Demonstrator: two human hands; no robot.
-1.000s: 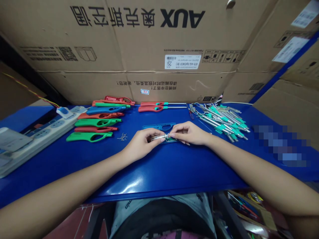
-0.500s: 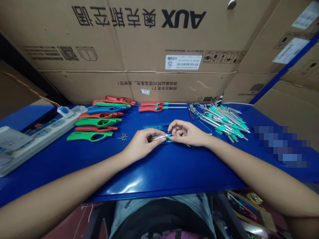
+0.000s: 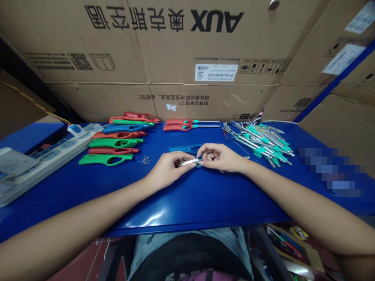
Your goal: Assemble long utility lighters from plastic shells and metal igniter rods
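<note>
Carton (image 3: 164,47): printed upside down with AUX and 奥克斯空调
White label (image 3: 216,73): marked KFR-46G and 25, likewise inverted
Left hand (image 3: 166,168): pinching silvery part (image 3: 187,161) between thumb and fingers
Right hand (image 3: 221,158): curled, thumb at greenish end; pinching or merely touching, cannot tell
Part's place: between both hands, over bench (image 3: 205,195), near blue casing (image 3: 183,149)

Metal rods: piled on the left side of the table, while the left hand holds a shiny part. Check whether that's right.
Wrong side: the head view shows the metal rods piled on the right side of the table, while the left hand holds a shiny part.
</note>
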